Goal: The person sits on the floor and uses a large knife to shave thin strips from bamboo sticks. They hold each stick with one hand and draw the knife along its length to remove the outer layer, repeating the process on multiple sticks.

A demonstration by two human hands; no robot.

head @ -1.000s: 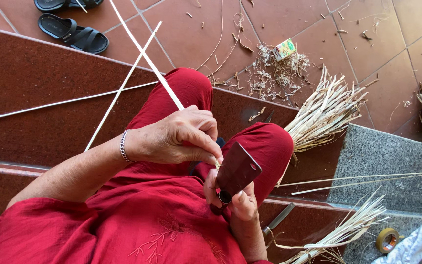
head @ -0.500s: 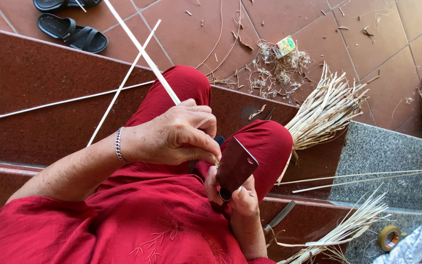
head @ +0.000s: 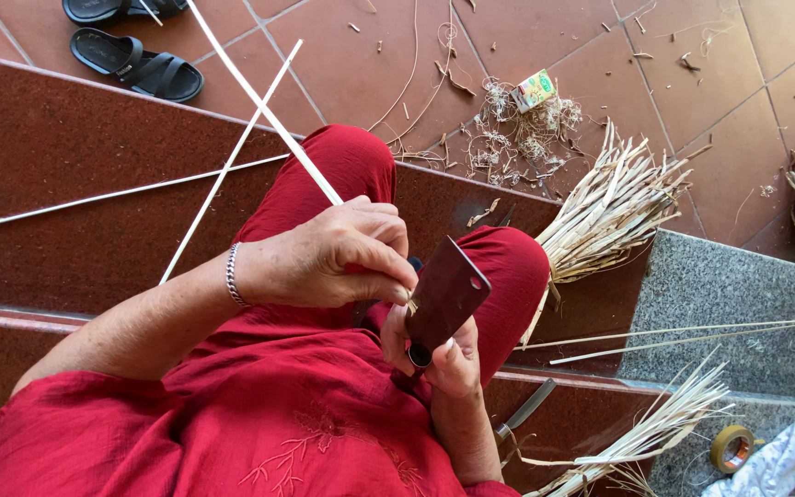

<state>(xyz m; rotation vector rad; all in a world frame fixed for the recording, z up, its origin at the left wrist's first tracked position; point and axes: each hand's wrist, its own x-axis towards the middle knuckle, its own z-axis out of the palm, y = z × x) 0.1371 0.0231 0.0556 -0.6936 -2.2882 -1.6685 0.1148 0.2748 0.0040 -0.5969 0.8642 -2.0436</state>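
Two hands at work over red-clothed knees: left hand [head: 328, 258], bracelet on wrist, fingers closed together around a long pale strip [head: 264, 110] just where it meets the blade; right hand [head: 434, 354] clamped on the handle end of a dark broad-bladed knife [head: 448, 294], blade tilted up toward the left fingertips. Strip's long axis runs from the left hand up and away to the upper left, far end out over the tiled floor [head: 351, 55]; left hand is on it, right hand only reaches it through the knife. Near end of strip hidden under the fingers, can't tell how much sticks out. Other loose strips [head: 223, 175] lie across the dark red step [head: 66, 184], left of the knees. Bundle of pale split stalks [head: 609, 212] just right of the right knee, second bundle [head: 655, 433] lower right. Small squarish carton, green and yellow [head: 534, 89], on the floor among curly shavings, beyond the knees. Tape roll [head: 731, 447] and white crumpled wrapper [head: 770, 465] on the grey stone ledge, bottom right. Black sandals [head: 135, 64] top left
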